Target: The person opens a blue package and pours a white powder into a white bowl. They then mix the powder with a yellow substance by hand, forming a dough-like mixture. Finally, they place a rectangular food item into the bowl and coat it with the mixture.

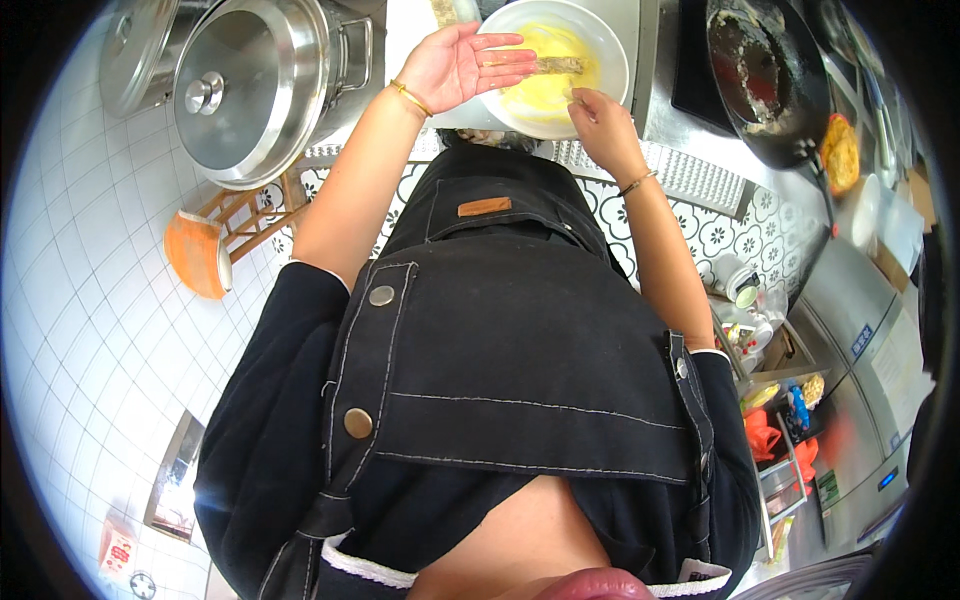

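Observation:
A white bowl (619,75) holds a yellow liquid that looks like beaten egg (551,97). A flat brownish strip (562,66) lies across the yellow, its left end by my left fingertips; I cannot tell what it is. My left hand (465,64) is spread over the bowl's left rim, palm up, its fingers wet-looking and with nothing in them. At the bowl's lower right rim, my right hand (602,124) is closed in a pinch. A small pale thing (569,94) shows at its fingertips, too small to name.
A large lidded steel pot (247,97) stands to the left, above a wooden stool (199,251). To the right is a black frying pan (769,75) with pale residue, its handle pointing towards me. Beyond it are a yellow-orange item (840,154) and a steel refrigerator (862,315).

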`<state>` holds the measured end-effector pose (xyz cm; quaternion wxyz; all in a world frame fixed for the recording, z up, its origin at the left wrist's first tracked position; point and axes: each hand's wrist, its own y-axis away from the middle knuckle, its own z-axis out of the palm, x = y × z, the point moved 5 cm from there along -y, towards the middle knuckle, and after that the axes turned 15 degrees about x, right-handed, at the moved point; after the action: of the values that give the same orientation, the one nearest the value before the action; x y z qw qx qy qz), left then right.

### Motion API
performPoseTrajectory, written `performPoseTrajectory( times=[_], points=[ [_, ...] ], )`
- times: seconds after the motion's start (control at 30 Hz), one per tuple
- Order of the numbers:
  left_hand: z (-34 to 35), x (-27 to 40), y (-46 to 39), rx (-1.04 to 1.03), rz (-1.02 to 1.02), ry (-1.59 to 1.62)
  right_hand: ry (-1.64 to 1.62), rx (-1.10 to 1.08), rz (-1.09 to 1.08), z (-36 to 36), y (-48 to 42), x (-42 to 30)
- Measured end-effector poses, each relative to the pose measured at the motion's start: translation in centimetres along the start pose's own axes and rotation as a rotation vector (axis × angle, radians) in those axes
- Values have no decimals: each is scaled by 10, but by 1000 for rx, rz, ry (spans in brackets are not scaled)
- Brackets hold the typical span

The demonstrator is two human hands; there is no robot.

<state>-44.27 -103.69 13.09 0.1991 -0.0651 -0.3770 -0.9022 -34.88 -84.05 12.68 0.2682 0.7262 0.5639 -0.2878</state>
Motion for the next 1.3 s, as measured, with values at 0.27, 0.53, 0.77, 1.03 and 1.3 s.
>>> performPoseTrajectory(
  times=[0.27,0.53,0.77,1.03,1.3],
  points=[
    [-22,-31,60,329,206,-734,-43,-68,-15,6,-4,-1],
    [-99,-136,24,457,262,-1075,-23,-123,-89,8,-8,9],
    [-119,-164,-11,684,412,-1187,109,-207,-191,17,-13,12],
    [-66,-93,33,864,483,-724,526,-368,-114,54,-40,6],
    [-65,-55,-5,555,305,-879,421,-317,-49,106,-29,-3]
  ],
)
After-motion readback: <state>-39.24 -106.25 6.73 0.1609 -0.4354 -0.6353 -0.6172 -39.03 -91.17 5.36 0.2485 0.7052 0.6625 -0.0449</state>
